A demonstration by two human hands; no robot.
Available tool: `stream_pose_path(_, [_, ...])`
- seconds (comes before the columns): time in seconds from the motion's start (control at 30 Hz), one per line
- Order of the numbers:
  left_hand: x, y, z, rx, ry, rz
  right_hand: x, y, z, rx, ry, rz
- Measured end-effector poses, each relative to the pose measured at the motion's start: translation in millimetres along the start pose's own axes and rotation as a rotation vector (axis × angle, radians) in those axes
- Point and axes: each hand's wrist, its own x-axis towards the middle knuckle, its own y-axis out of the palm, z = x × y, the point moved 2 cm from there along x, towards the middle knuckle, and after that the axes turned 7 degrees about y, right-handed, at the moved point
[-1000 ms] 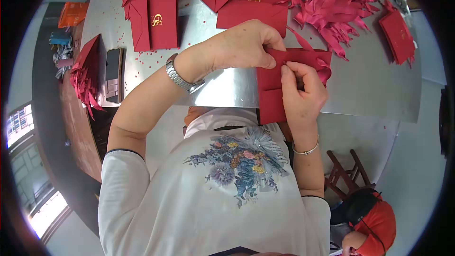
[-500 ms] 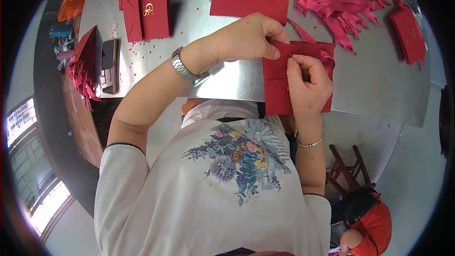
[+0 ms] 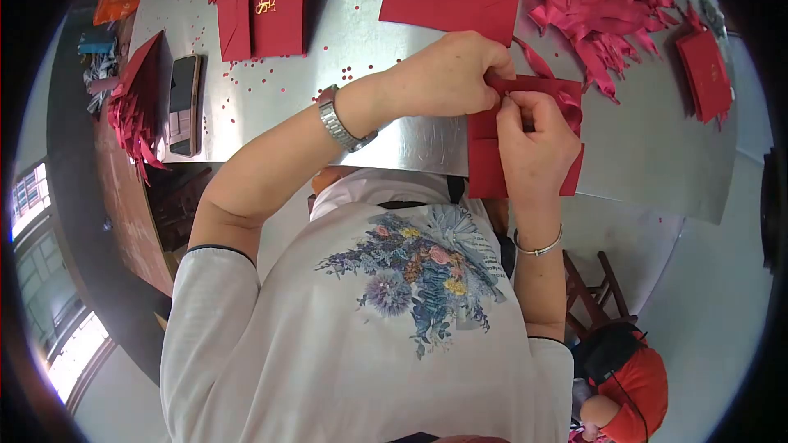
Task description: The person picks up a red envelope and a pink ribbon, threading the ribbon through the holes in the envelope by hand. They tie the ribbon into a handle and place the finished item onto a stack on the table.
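A red paper bag (image 3: 486,166) lies flat at the table's front edge, partly overhanging it, under both my hands. My left hand (image 3: 460,74), with a metal watch on the wrist, is closed in a pinch at the bag's upper left edge. Beside it, my right hand (image 3: 538,135) rests over the bag, thumb and forefinger pinched on what looks like a ribbon end; the fingertips mostly hide it. A loop of pink ribbon (image 3: 568,100) shows at the bag's upper right.
Several red bags (image 3: 279,8) lie along the back. A heap of pink ribbons (image 3: 587,12) is behind my hands. A phone (image 3: 185,105) and ribboned bags (image 3: 135,107) sit left, another bag stack (image 3: 704,74) right. A person in red (image 3: 636,394) is at lower right, near a wooden stool (image 3: 603,287).
The view has shifted slightly. My left hand has come closer to my right hand at the bag's top edge. My right hand keeps its pinch.
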Motion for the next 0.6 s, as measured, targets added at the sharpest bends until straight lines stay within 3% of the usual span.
stream_pose_path(0.03, [0, 3, 2, -0.004, 0.003, -0.002, 1, -1, 5, -0.005, -0.002, 0.0])
stream_pose_path(0.1, [-2, 7, 4, 0.057, 0.045, -0.058, 4, 1, 16, -0.475, -0.119, 0.067])
stream_pose_path(0.23, [-5, 8, 2, 0.146, 0.109, -0.035, 7, 0, 9, -0.558, -0.104, 0.121])
stream_pose_path(0.3, [-4, 5, 10, 0.081, 0.098, -0.04, 7, -5, -1, -0.134, 0.146, 0.136])
stream_pose_path(0.4, [-2, -2, 10, -0.018, 0.066, -0.042, 4, -13, 0, 0.086, 0.251, 0.118])
stream_pose_path(0.43, [-2, -4, 6, -0.021, 0.021, -0.001, 2, -15, 0, 0.081, 0.245, 0.115])
stream_pose_path(0.5, [0, -7, 4, -0.018, -0.021, 0.035, -2, -17, 4, -0.024, -0.02, 0.004])
stream_pose_path(0.6, [-1, -5, 6, -0.036, -0.049, 0.039, -6, -13, 0, 0.031, 0.077, -0.025])
